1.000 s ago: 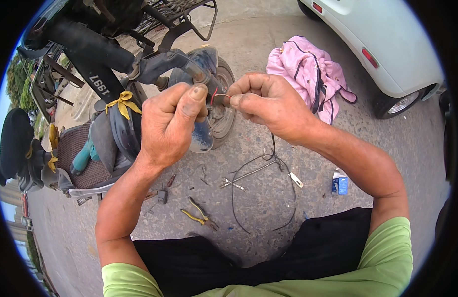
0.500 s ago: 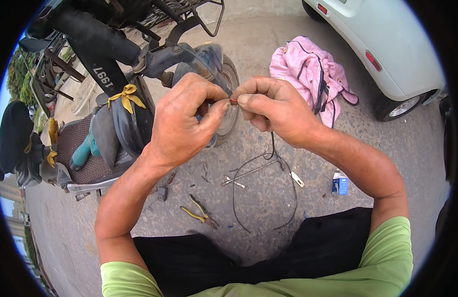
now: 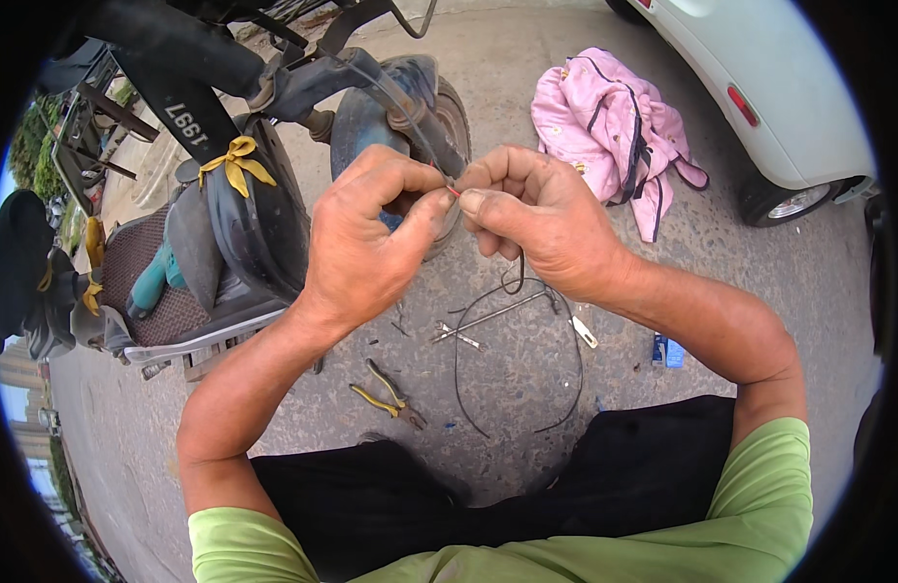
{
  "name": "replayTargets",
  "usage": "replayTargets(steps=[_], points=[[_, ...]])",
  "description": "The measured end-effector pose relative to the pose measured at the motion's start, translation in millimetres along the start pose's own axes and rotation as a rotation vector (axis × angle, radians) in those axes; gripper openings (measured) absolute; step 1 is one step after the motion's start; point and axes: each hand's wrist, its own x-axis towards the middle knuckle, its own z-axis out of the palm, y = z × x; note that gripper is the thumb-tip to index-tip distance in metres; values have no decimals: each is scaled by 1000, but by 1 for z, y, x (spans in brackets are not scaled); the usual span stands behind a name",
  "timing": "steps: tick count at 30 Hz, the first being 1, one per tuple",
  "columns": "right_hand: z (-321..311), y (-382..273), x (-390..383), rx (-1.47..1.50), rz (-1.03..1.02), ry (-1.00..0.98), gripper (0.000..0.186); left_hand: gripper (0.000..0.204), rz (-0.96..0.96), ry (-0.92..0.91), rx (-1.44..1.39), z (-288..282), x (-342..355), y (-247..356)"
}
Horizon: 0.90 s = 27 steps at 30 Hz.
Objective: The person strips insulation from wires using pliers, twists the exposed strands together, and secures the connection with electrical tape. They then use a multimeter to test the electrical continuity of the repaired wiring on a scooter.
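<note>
My left hand (image 3: pixel 363 233) and my right hand (image 3: pixel 551 219) meet at chest height, thumbs and forefingers pinched tip to tip. Between them a short bit of red wire (image 3: pixel 455 192) shows, gripped from both sides. From below my right hand hangs a black cable (image 3: pixel 513 280), whose upper run is hidden in the curled fingers. On the ground beneath, a thin black cable (image 3: pixel 457 379) lies in a wide loop around a metal rod (image 3: pixel 502 314) and a small wrench (image 3: pixel 460 337). Yellow-handled pliers (image 3: pixel 390 396) rest on the concrete near my left knee.
At the left stands a vehicle with a front wheel (image 3: pixel 454 121), a yellow cloth bow (image 3: pixel 237 166) and a teal power tool (image 3: pixel 157 280) on its footboard. A pink jacket (image 3: pixel 604 121), a white car (image 3: pixel 760 87), a white-handled blade (image 3: pixel 585 332) and a blue box (image 3: pixel 668 351) are farther right.
Both hands stay pinched on the red wire, its visible bit now more slanted. The hanging cable has curled up closer to my right hand. The whole view has shifted slightly.
</note>
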Motion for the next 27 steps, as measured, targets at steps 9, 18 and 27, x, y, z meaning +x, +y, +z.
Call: replayTargets(steps=[9, 18, 27], points=[[-6, 2, -2, -96, -17, 24, 19, 22, -281, -135, -287, -1, 2, -5], [-5, 0, -3, -56, 19, 51, 26, 24, -423, -128, -550, 0, 4, -8], [-5, 0, -3, -37, 52, 51, 29, 23, -579, -136, -942, 4, 4, -15]])
